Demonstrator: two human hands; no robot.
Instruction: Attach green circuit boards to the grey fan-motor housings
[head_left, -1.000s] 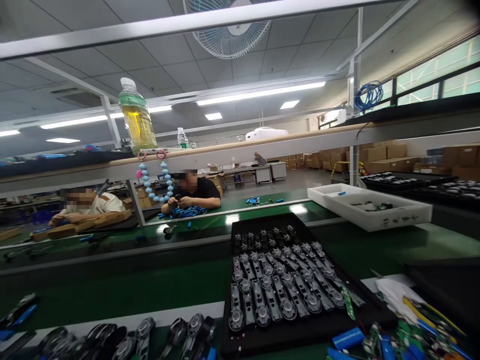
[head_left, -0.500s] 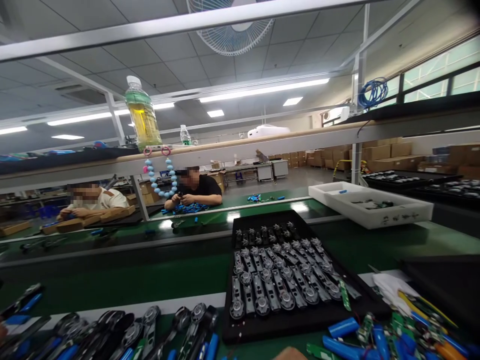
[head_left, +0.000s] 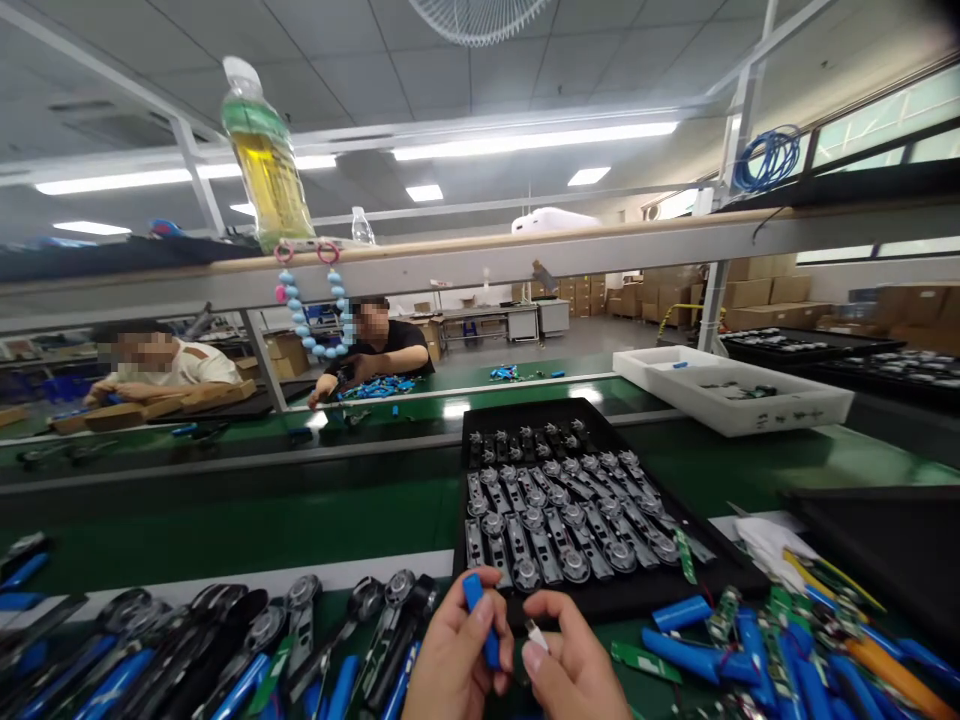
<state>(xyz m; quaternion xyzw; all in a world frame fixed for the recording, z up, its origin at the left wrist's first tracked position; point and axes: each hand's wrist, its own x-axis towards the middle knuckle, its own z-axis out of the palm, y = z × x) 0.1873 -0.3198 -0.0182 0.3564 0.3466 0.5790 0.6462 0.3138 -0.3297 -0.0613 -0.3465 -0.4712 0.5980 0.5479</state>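
Observation:
At the bottom centre, my left hand (head_left: 459,655) is closed round a blue cylindrical cell (head_left: 481,618), held upright. Just to its right, my right hand (head_left: 574,662) pinches a small white connector (head_left: 535,634) with a metal tip that points toward the cell. The two hands are close together, in front of a black tray (head_left: 600,603) with rows of grey metal-and-plastic parts (head_left: 574,567). Left of my hands lie dark handle-like parts (head_left: 202,640) mixed with blue cells. Right of them is a pile of blue cells (head_left: 694,655) and green circuit boards (head_left: 645,661).
A white foam box (head_left: 795,415) stands at the back right. A shelf rail (head_left: 450,268) crosses ahead, bearing a bottle (head_left: 270,180) and a hanging bead string (head_left: 300,325). Two people sit across the green bench (head_left: 360,535). Yellow-handled pliers (head_left: 806,575) lie at the right.
Both hands have come into view at the bottom centre, holding the cell and the connector. The view has shifted slightly downward. One person across the bench has stretched an arm to the left.

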